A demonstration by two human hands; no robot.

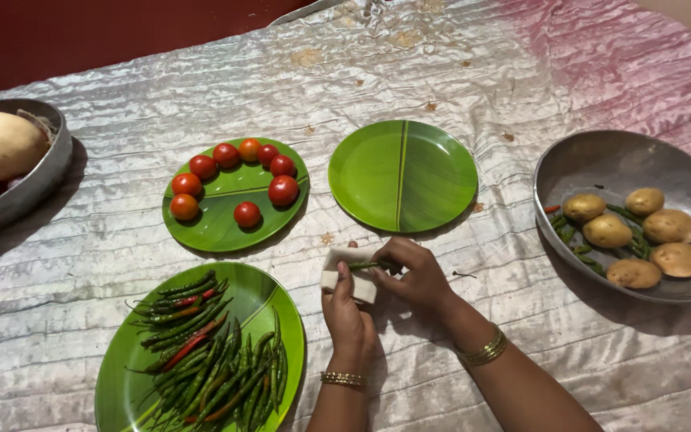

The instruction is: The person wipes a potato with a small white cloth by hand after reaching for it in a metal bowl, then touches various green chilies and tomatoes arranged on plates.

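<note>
My left hand [347, 308] holds a folded white cloth [349, 276] just below the middle of the table. My right hand [416, 274] pinches a green chilli [371, 265] and presses it against that cloth. Both wrists wear gold bangles. Left of my hands lies a green leaf-patterned plate [275, 298] piled with several green and a few red chillies [205, 356]. Above my hands sits an empty green plate [403, 175].
A green plate [225, 220] with several red tomatoes [283, 190] lies at centre left. A metal bowl [617, 164] at right holds several potatoes [607, 230] and green chillies. Another metal bowl [41, 172] with a pale gourd [0, 144] sits far left. A shiny crinkled cloth [521, 72] covers the table.
</note>
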